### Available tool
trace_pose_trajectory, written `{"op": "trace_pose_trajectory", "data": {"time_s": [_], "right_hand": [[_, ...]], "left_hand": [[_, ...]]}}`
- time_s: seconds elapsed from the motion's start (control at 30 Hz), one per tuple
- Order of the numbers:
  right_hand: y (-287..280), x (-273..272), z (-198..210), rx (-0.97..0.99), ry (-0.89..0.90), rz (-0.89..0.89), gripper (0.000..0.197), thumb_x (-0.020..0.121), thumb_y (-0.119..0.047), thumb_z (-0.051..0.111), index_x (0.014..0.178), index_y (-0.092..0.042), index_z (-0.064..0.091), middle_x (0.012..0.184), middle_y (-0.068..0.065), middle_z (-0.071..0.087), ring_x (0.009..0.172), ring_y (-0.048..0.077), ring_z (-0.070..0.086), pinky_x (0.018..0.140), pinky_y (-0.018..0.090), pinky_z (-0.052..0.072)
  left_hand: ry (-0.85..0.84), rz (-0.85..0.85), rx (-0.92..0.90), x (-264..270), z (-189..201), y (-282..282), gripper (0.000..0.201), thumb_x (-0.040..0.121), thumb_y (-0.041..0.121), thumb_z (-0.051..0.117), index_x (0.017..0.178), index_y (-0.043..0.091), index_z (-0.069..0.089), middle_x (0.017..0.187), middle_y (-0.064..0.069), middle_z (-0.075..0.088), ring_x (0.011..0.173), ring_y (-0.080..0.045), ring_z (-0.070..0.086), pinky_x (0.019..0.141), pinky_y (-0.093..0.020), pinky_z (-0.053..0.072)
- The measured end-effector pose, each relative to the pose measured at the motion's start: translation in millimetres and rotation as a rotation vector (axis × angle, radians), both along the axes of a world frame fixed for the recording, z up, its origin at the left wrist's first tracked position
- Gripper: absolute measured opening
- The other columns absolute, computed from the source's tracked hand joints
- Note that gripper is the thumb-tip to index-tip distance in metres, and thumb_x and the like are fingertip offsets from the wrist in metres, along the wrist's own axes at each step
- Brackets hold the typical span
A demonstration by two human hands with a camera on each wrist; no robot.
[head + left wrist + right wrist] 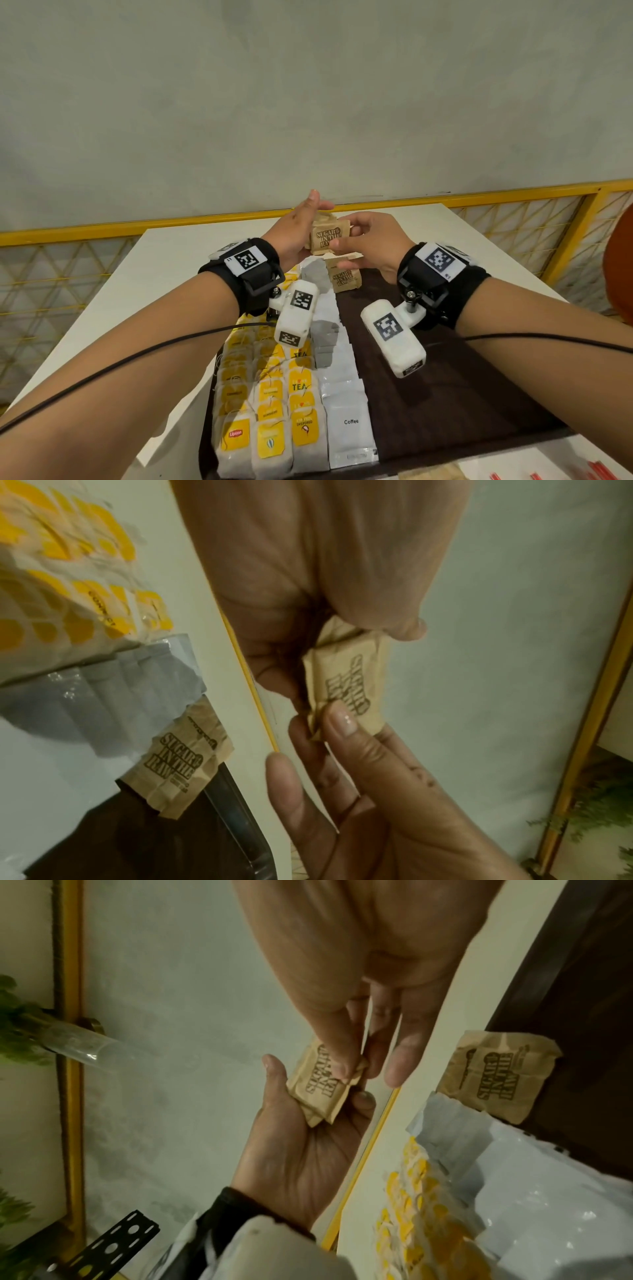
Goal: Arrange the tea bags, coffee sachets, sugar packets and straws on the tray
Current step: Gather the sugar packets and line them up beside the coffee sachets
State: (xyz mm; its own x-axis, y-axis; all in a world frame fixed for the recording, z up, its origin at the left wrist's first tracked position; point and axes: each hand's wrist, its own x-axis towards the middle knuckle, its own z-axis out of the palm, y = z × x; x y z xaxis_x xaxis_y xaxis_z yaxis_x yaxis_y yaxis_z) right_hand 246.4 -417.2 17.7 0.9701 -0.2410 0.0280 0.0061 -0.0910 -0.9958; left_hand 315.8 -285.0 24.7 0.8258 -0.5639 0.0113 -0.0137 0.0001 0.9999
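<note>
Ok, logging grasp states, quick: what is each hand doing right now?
Left hand: holds a small stack of brown sugar packets above the tray.
Right hand: pinches the same stack's edge.

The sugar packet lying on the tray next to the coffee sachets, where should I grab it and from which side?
Pinch the sugar packet by its right edge, coming from the bare right side of the tray. It lies flat, its left edge meets the coffee sachets, and the right hand hovers just above it.
</note>
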Motion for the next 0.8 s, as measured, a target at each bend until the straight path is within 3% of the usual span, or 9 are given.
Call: {"op": "trace_pose_trajectory", "data": {"time_s": [0.1, 0.3, 0.4, 0.47, 0.57, 0.7, 0.8], "right_hand": [[1, 0, 0, 0.047, -0.011, 0.004, 0.017, 0.080, -0.001, 0.074, 0.090, -0.014, 0.066, 0.067, -0.001, 0.059, 0.071, 0.013, 0.068, 0.063, 0.033, 0.060], [3, -1, 3, 0.199, -0.046, 0.063, 0.024, 0.081, 0.006, 0.069, 0.099, -0.009, 0.065, 0.095, 0.019, 0.061, 0.081, 0.021, 0.068, 0.070, 0.032, 0.061], [2, 0, 4, 0.189, -0.080, 0.092, 0.042, 0.081, 0.009, 0.068, 0.117, -0.010, 0.062, 0.083, 0.014, 0.050, 0.080, 0.022, 0.067, 0.071, 0.034, 0.061], [2, 0, 5, 0.092, -0.094, 0.123, 0.046, 0.082, 0.009, 0.067, 0.119, -0.018, 0.062, 0.090, 0.012, 0.046, 0.083, 0.021, 0.066, 0.073, 0.035, 0.061], [4, -1, 8, -0.018, -0.123, 0.103, 0.038, 0.081, 0.009, 0.068, 0.104, -0.022, 0.066, 0.093, 0.012, 0.048, 0.077, 0.019, 0.067, 0.070, 0.035, 0.061], [4, 1, 9, 0.058, -0.090, 0.083, 0.032, 0.081, 0.012, 0.067, 0.106, -0.006, 0.058, 0.082, 0.007, 0.058, 0.072, 0.018, 0.068, 0.068, 0.034, 0.061], [5, 4, 12, 0.179, 0.012, 0.142, 0.032, 0.084, 0.010, 0.063, 0.113, 0.001, 0.053, 0.089, 0.012, 0.062, 0.079, 0.021, 0.067, 0.069, 0.030, 0.061]], "left_hand": [[0.009, 0.005, 0.001, -1, 3, 0, 0.056, 0.098, 0.056, 0.025, 0.122, 0.016, 0.056, 0.112, -0.013, 0.063, 0.092, -0.020, 0.064, 0.074, -0.029, 0.053], [-0.018, 0.023, -0.017, -5, 11, -1, 0.055, 0.099, 0.055, 0.022, 0.119, 0.016, 0.056, 0.096, -0.007, 0.064, 0.078, -0.015, 0.063, 0.062, -0.022, 0.052], [-0.014, 0.024, -0.051, -5, 11, 1, 0.056, 0.099, 0.055, 0.022, 0.124, 0.016, 0.054, 0.097, -0.007, 0.064, 0.074, -0.012, 0.065, 0.055, -0.018, 0.051], [-0.011, 0.010, -0.043, -5, 11, 2, 0.058, 0.098, 0.056, 0.021, 0.124, 0.016, 0.054, 0.097, -0.006, 0.066, 0.074, -0.011, 0.066, 0.055, -0.018, 0.052], [-0.028, 0.003, -0.001, -6, 12, 3, 0.059, 0.098, 0.057, 0.019, 0.120, 0.018, 0.056, 0.096, -0.006, 0.067, 0.074, -0.011, 0.065, 0.054, -0.018, 0.051], [-0.034, -0.002, -0.020, -5, 11, 3, 0.058, 0.098, 0.057, 0.023, 0.121, 0.015, 0.056, 0.102, -0.009, 0.065, 0.075, -0.012, 0.065, 0.056, -0.018, 0.051], [-0.048, -0.018, -0.045, -3, 7, 0, 0.056, 0.097, 0.056, 0.027, 0.122, 0.013, 0.053, 0.110, -0.014, 0.058, 0.086, -0.020, 0.062, 0.071, -0.027, 0.052]]}}
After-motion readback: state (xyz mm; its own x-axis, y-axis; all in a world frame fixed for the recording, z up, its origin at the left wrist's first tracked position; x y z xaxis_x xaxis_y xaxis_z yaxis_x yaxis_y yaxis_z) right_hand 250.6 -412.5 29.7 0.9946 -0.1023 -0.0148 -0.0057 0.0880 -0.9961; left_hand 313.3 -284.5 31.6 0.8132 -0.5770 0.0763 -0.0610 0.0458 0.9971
